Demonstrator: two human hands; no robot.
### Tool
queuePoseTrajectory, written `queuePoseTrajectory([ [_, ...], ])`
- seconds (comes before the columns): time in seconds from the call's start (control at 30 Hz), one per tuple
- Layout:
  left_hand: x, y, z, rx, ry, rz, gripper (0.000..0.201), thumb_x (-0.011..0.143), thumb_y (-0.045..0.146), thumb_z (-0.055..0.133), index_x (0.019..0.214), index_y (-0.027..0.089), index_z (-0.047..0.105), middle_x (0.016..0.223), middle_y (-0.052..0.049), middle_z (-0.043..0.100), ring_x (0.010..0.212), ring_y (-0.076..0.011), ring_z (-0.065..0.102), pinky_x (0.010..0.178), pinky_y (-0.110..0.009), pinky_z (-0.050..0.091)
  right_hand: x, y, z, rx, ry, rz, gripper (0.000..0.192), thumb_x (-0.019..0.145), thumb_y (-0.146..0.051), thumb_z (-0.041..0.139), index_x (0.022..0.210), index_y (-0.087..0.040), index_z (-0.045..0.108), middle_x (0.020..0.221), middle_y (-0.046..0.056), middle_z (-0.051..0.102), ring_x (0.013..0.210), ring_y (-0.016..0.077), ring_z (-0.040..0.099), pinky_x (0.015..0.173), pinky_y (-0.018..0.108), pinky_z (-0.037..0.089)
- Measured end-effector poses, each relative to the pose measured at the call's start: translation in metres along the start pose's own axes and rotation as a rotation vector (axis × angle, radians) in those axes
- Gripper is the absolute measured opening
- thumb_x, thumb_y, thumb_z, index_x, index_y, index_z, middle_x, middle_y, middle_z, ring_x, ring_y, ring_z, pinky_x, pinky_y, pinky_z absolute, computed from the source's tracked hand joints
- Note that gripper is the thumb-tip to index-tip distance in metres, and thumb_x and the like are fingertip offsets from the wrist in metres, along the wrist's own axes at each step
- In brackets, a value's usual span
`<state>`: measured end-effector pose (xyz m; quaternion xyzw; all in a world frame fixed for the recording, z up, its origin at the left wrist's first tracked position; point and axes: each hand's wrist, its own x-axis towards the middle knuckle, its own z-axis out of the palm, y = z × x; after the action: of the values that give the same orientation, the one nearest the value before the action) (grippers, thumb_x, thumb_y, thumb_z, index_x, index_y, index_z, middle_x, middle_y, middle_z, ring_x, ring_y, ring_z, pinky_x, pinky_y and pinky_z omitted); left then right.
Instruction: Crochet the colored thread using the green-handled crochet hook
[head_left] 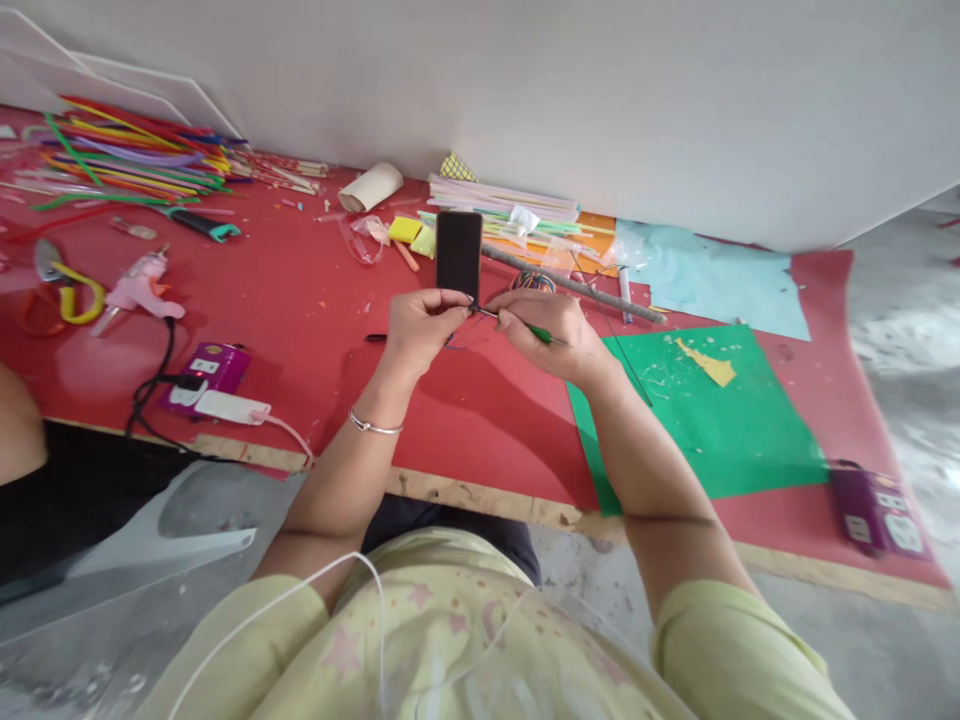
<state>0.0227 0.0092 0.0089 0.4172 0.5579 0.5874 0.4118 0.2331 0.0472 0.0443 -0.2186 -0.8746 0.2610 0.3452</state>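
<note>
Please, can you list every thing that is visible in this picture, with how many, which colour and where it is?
wire: one, thin and dark, pinched between both hands
phone: one, black, standing just behind the hands
green sheet: one, on the mat to the right
red mat: one, covering the work surface
glue gun: one, pink and white, left on the mat
straws: many, mixed colours, piled far left
paper roll: one, cream, by the wall
power strip: one, purple, near left edge
blue sheet: one, pale, far right by the wall
left hand: one, bracelet on its wrist
right hand: one, gripping the wire's green part
</note>
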Motion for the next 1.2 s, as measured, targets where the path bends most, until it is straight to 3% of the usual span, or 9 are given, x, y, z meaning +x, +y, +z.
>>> queuePoseTrajectory([
  [0.13, 0.004, -0.008, -0.001, 0.052, 0.029, 0.069, 0.015, 0.073, 0.023, 0.083, 0.086, 0.019, 0.088, 0.085, -0.006, 0.084, 0.074, -0.0164, 0.072, 0.070, -0.029, 0.057, 0.000, -0.002, -0.004, -0.033, -0.014, -0.037, 0.036, 0.111, -0.039, 0.050, 0.093, -0.023, 0.076, 0.109, 0.011, 0.084, 0.107, 0.0270, 0.080, 0.094, 0.045, 0.065],
  [0.3, 0.004, -0.009, -0.002, 0.074, 0.033, 0.131, 0.014, 0.075, 0.023, 0.081, 0.086, 0.020, 0.088, 0.088, -0.007, 0.084, 0.075, -0.0157, 0.071, 0.070, -0.028, 0.056, 0.000, -0.002, -0.007, 0.038, 0.016, -0.020, 0.039, 0.112, -0.040, 0.051, 0.091, -0.020, 0.077, 0.107, 0.011, 0.085, 0.106, 0.0257, 0.081, 0.093, 0.042, 0.065],
  [0.4, 0.002, -0.003, -0.001, 0.038, 0.020, 0.081, 0.016, 0.072, 0.024, 0.081, 0.085, 0.019, 0.087, 0.084, -0.007, 0.083, 0.072, -0.0153, 0.069, 0.065, -0.028, 0.053, 0.000, 0.000, -0.004, 0.092, 0.034, 0.007, 0.040, 0.110, -0.046, 0.054, 0.089, -0.023, 0.079, 0.103, 0.009, 0.085, 0.104, 0.0257, 0.081, 0.094, 0.044, 0.065],
  [0.5, 0.001, 0.003, -0.002, -0.023, -0.022, 0.002, 0.018, 0.068, 0.026, 0.083, 0.084, 0.019, 0.087, 0.072, -0.004, 0.076, 0.058, -0.0107, 0.057, 0.054, -0.026, 0.042, 0.000, 0.003, 0.000, 0.186, 0.074, 0.072, 0.041, 0.108, -0.054, 0.058, 0.089, -0.025, 0.081, 0.098, 0.008, 0.084, 0.098, 0.0254, 0.080, 0.092, 0.046, 0.066],
  [0.63, 0.001, 0.010, -0.004, -0.162, -0.138, -0.108, 0.021, 0.062, 0.027, 0.087, 0.082, 0.020, 0.086, 0.063, -0.002, 0.069, 0.050, -0.0075, 0.045, 0.048, -0.026, 0.030, -0.001, 0.006, 0.005, 0.317, 0.122, 0.194, 0.045, 0.107, -0.062, 0.058, 0.100, -0.024, 0.082, 0.084, 0.005, 0.080, 0.078, 0.0196, 0.074, 0.081, 0.039, 0.064],
  [0.83, 0.002, 0.012, -0.006, -0.248, -0.196, -0.165, 0.021, 0.059, 0.023, 0.087, 0.079, 0.019, 0.085, 0.062, -0.003, 0.068, 0.050, -0.0077, 0.045, 0.048, -0.026, 0.028, -0.001, 0.008, 0.013, 0.436, 0.143, 0.285, 0.054, 0.101, -0.072, 0.061, 0.099, -0.023, 0.081, 0.079, 0.002, 0.077, 0.071, 0.0161, 0.071, 0.073, 0.033, 0.063],
  [1.0, 0.002, 0.014, -0.008, -0.249, -0.199, -0.164, 0.021, 0.056, 0.020, 0.087, 0.077, 0.019, 0.085, 0.065, -0.004, 0.071, 0.051, -0.0076, 0.045, 0.048, -0.025, 0.026, -0.001, 0.012, 0.015, 0.495, 0.221, 0.346, 0.059, 0.098, -0.075, 0.063, 0.078, -0.021, 0.075, 0.073, 0.003, 0.076, 0.066, 0.0155, 0.072, 0.065, 0.030, 0.060],
  [1.2, 0.002, 0.016, -0.008, -0.240, -0.192, -0.180, 0.022, 0.055, 0.020, 0.086, 0.077, 0.018, 0.084, 0.063, -0.003, 0.068, 0.051, -0.0079, 0.045, 0.048, -0.026, 0.027, 0.000, 0.018, 0.016, 0.553, 0.223, 0.389, 0.058, 0.095, -0.076, 0.067, 0.088, -0.020, 0.081, 0.070, 0.003, 0.076, 0.063, 0.0157, 0.070, 0.063, 0.029, 0.059],
])
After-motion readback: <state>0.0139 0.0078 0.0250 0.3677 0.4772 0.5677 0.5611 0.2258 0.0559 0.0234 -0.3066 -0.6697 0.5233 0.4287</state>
